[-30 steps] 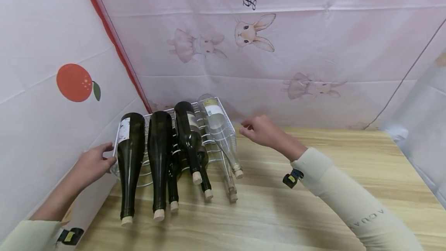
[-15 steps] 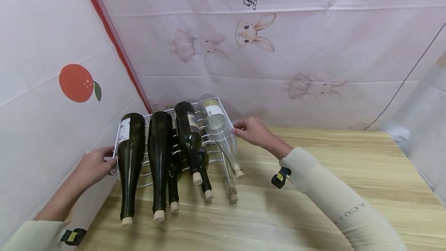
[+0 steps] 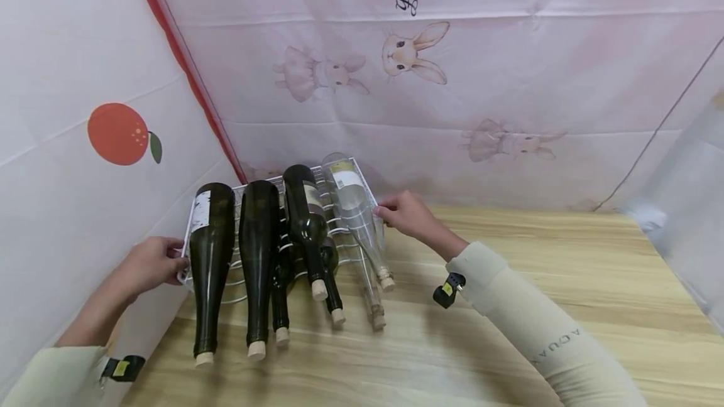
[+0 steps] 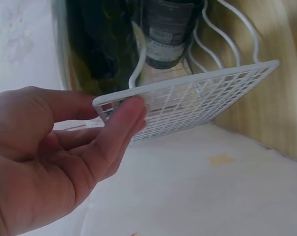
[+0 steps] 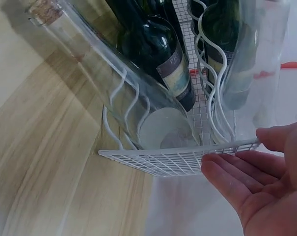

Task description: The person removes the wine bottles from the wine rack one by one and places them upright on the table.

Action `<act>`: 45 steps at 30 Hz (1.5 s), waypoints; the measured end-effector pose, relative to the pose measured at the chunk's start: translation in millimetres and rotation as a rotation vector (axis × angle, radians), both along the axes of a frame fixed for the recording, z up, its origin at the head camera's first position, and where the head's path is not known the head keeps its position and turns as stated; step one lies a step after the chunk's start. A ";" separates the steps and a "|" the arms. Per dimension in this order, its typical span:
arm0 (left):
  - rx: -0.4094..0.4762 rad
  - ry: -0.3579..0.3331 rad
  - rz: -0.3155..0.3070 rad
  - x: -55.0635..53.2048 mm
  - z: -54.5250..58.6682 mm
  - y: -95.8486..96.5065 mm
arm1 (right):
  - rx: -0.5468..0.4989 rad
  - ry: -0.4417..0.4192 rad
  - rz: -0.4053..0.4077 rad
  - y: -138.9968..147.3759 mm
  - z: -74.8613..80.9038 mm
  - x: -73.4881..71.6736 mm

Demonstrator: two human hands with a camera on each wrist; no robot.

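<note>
A white wire wine rack (image 3: 367, 188) holds several corked bottles lying in two tiers, necks toward me. On the upper tier lie two long dark bottles (image 3: 212, 262), a shorter dark bottle (image 3: 305, 225) and a clear bottle (image 3: 353, 200) with a white and yellow label. Dark bottles (image 3: 334, 287) and another clear bottle (image 3: 373, 300) show below. My left hand (image 3: 149, 264) pinches the rack's left side; the left wrist view shows thumb and fingers on either side of its mesh panel (image 4: 187, 98). My right hand (image 3: 411, 213) pinches the right side panel (image 5: 173, 162).
The rack stands on a wood-grain table (image 3: 537, 306), in the back left corner. A white cloth wall (image 3: 73, 36) with a printed orange fruit rises close on the left. A pink curtain (image 3: 509, 80) with rabbit prints hangs behind.
My right hand has moved left from beside the rack and taken hold of its right side. My left hand has stayed at the left side. Rack and bottles have hardly shifted.
</note>
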State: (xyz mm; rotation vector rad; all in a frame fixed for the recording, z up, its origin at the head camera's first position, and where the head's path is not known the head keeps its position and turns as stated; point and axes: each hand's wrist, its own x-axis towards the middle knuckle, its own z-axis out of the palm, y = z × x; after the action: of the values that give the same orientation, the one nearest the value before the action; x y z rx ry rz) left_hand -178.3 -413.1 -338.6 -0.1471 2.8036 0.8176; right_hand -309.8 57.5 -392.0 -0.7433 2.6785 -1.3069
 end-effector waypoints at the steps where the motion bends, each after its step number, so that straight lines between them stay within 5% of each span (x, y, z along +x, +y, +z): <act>1: 0.005 -0.012 0.004 -0.5 1.3 -1.2 | -0.004 -0.005 0.000 -1.6 -0.3 0.0; 14: 0.053 -0.063 0.009 -3.3 3.7 -3.4 | -0.033 -0.141 0.072 2.0 8.9 -7.0; 45: 0.073 -0.032 0.031 3.4 4.7 0.3 | -0.043 -0.145 0.057 -0.9 8.6 -5.4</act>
State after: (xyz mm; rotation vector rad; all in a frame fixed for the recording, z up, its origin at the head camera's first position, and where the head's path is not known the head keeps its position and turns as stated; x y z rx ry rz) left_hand -174.8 -412.8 -334.0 -0.1911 2.7438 0.9145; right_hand -315.2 56.7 -383.3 -0.6954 2.5059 -1.3538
